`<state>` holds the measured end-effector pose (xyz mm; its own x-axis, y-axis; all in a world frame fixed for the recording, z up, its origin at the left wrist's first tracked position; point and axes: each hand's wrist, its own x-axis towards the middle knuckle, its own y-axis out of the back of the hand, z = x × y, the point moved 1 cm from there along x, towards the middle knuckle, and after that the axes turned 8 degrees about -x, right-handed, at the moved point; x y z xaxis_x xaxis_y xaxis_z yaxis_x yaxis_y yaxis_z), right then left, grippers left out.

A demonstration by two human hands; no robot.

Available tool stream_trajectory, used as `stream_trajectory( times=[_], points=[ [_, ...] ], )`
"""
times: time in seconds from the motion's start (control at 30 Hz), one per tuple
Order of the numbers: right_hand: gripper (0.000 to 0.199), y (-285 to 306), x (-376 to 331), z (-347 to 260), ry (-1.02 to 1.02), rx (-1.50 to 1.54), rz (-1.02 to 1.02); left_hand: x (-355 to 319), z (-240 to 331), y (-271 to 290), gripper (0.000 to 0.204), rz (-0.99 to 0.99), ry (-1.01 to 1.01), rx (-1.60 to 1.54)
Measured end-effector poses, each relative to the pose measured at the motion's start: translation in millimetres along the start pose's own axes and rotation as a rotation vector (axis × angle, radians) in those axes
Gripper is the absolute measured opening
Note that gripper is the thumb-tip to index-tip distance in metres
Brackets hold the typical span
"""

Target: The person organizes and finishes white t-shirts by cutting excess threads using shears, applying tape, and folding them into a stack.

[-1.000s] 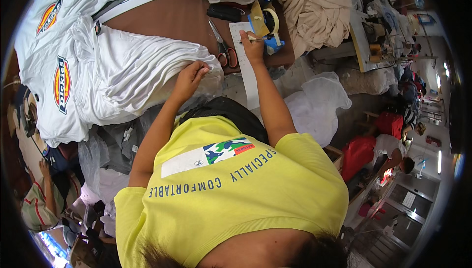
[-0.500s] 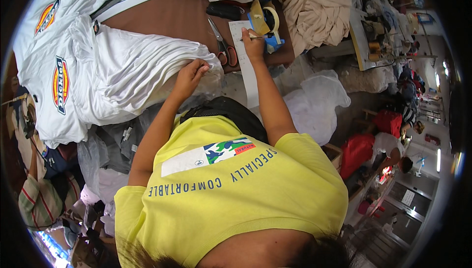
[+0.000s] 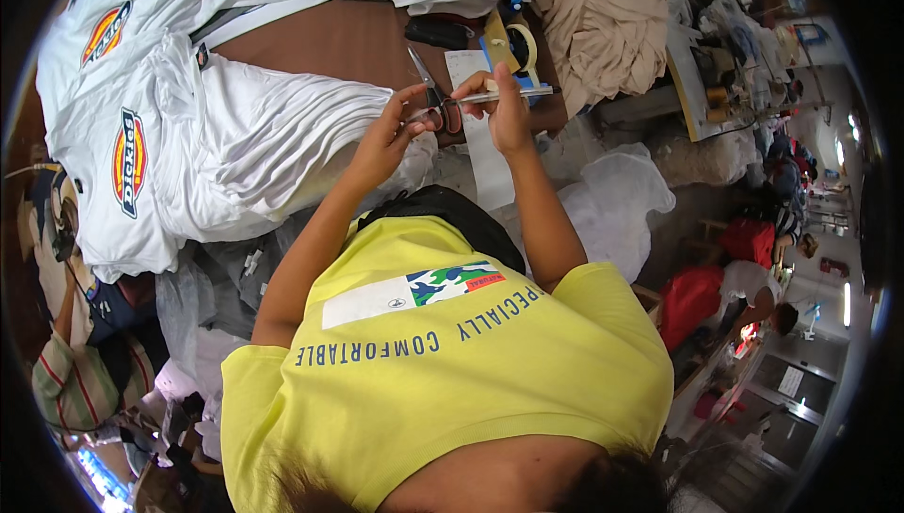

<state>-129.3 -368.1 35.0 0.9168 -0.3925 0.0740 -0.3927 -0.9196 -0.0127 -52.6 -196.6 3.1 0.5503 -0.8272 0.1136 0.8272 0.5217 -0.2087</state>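
Observation:
In front of me my right hand point(image 3: 508, 120) is closed on a slim light pen point(image 3: 507, 93), which lies nearly level across the fingers. Just to its left, my left hand point(image 3: 384, 141) pinches a small pale piece point(image 3: 420, 116) that resembles a pen cap. Between the two hands lie scissors point(image 3: 432, 89) with dark, reddish-edged handles, partly hidden by the fingers. A long strip of white paper point(image 3: 490, 172) hangs over the table's near edge below my right hand; handwriting marks its upper part. Left of my left hand, white T-shirts point(image 3: 273, 127) are piled in folds.
A brown table point(image 3: 325, 35) carries a black pouch point(image 3: 438, 31) and a tape dispenser point(image 3: 521, 47). Beige fabric point(image 3: 598, 24) is heaped at the far right. A clear plastic bag point(image 3: 617, 195) stands right of my arm. Other people sit farther right, and a striped sleeve shows at left.
My right hand has lifted off the paper with the pen and turned it sideways. My left hand has moved up and right from the shirt pile, so both hands are close together.

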Motion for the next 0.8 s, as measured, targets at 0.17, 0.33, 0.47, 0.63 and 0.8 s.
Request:
stream_trajectory(
  times=[0.17, 0.33, 0.47, 0.63, 0.8],
  points=[
    [0.051, -8, -15, -16, 0.017, -0.058, -0.051, 2, 12, -11, 0.056, -0.019, -0.052, 0.116],
    [0.042, -18, -24, 5, 0.039, -0.175, -0.054, 5, 19, -23, 0.059, -0.06, -0.109, 0.333],
    [0.02, -18, -24, 8, 0.0, -0.071, -0.058, 11, 13, -20, 0.062, -0.02, -0.062, 0.198],
    [0.009, -2, -24, -27, 0.117, 0.175, 0.083, 18, 23, -24, 0.067, 0.015, -0.059, 0.282],
    [0.01, 31, 1, -62, 0.262, -0.112, 0.235, 24, 32, -32, 0.077, 0.067, -0.225, 0.327]
  ],
)
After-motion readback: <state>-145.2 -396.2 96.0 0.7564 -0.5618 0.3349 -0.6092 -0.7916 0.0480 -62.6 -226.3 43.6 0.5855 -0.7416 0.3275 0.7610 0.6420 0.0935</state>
